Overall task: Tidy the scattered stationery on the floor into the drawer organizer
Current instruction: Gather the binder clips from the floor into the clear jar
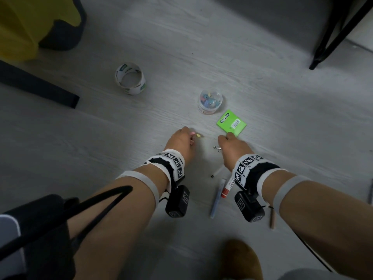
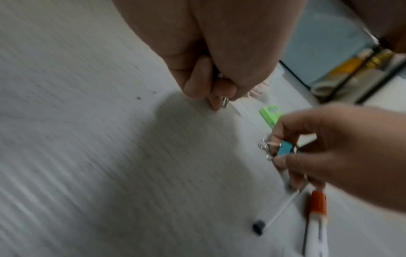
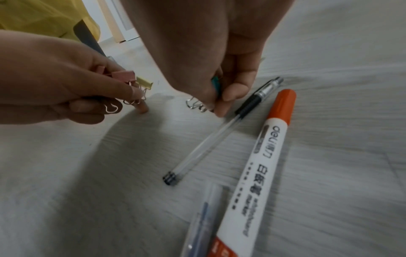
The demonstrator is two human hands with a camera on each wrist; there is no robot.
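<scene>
My left hand (image 1: 190,138) is low over the grey floor and grips several pink binder clips (image 3: 123,74). A yellow binder clip (image 1: 198,135) sits at its fingertips; whether it is held I cannot tell. My right hand (image 1: 223,142) pinches a teal binder clip (image 3: 216,83), whose wire handles stick out below the fingers. Behind the hands lie a green sticky-note pad (image 1: 231,123), a clear jar of coloured clips (image 1: 210,101) and a tape roll (image 1: 130,78). Under my right wrist lie a clear pen (image 3: 219,135), an orange-capped marker (image 3: 261,156) and a blue pen (image 3: 202,226).
A tray with black dividers (image 2: 329,52) shows at the far right in the left wrist view. A pencil (image 1: 272,219) lies by my right forearm. Black chair legs (image 1: 333,33) stand back right, and a yellow-draped dark seat (image 1: 30,23) back left.
</scene>
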